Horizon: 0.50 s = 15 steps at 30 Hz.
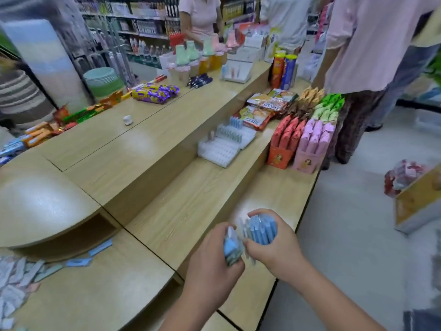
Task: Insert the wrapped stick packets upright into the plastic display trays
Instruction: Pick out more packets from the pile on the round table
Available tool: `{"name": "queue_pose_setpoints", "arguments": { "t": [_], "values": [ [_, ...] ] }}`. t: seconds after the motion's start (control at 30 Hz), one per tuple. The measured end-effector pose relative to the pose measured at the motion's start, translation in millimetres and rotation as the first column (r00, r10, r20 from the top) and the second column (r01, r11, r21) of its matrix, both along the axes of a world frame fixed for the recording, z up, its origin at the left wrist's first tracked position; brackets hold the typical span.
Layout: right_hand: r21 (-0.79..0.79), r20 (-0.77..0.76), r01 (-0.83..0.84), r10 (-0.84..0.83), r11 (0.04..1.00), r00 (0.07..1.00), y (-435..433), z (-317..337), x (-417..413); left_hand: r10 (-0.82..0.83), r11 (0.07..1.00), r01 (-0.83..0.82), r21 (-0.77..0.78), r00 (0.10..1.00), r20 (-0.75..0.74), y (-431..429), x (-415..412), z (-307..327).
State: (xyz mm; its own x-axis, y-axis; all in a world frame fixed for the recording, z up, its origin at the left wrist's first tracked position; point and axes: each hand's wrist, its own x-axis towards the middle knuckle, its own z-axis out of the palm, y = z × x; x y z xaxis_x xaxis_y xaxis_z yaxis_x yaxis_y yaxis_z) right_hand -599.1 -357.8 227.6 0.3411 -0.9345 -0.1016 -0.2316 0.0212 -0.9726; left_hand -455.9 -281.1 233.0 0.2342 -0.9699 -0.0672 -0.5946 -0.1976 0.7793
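My left hand [212, 263] grips a small bundle of blue wrapped stick packets [231, 247] above the lower wooden shelf. My right hand [274, 247] grips a bigger bundle of blue packets [261, 229], their ends fanned upward. The two hands are close together, almost touching. Farther along the middle shelf lie the white plastic display trays [220, 150]; a few pale blue packets [230, 133] stand upright in the far rows. More loose packets [14, 280] are scattered on the counter at the lower left.
Red and pink snack boxes [307, 144] stand right of the trays, with snack bags [260, 111] behind. Purple packs [155, 91] and a small white object [127, 120] sit on the top counter. A person in a pink shirt [372, 44] stands in the aisle to the right.
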Motion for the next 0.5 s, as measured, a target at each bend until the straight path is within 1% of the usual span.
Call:
{"name": "queue_pose_setpoints", "arguments": {
  "t": [0.2,0.37,0.5],
  "values": [
    [0.014,0.038,0.010,-0.011,1.000,0.999,-54,-3,-15,-0.005,1.000,0.005,-0.020,1.000,0.000,-56,-16,6],
    [0.014,0.027,-0.070,0.070,0.997,0.997,-124,-10,-8,0.062,0.998,-0.063,-0.023,0.998,-0.007,-119,-12,-7],
    [0.064,0.007,-0.134,0.134,0.989,0.991,-201,-29,18,0.137,0.990,-0.137,-0.008,0.990,-0.010,-184,7,-27]
  ]
}}
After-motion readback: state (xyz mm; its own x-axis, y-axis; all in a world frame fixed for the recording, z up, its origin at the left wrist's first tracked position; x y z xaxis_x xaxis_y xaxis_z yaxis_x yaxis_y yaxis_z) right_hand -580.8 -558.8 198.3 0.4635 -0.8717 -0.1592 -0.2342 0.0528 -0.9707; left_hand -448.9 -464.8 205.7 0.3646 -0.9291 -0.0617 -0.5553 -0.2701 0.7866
